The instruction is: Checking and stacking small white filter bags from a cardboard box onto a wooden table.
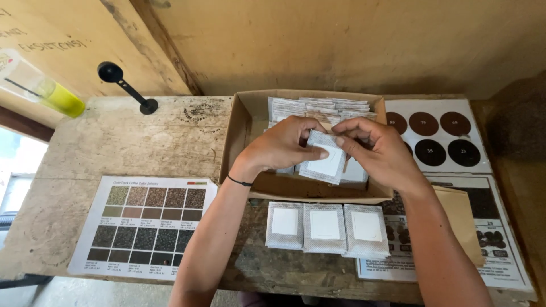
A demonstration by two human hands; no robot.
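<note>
Sachet — silver, white-labelled — pinched by left hand and right hand over cardboard box.

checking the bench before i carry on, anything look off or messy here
Little stands out. The three packets on the table lie in a neat row; both hands hold one packet over the cardboard box. Only the brown envelope lies askew across a printed sheet.

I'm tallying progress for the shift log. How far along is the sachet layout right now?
Done: three grey sachets with white labels lie side by side on the wooden bench, in front of the cardboard box. In hand: the left hand and right hand hold a fourth sachet over the box. Left: a stack of sachets sits at the back of the box.
</note>
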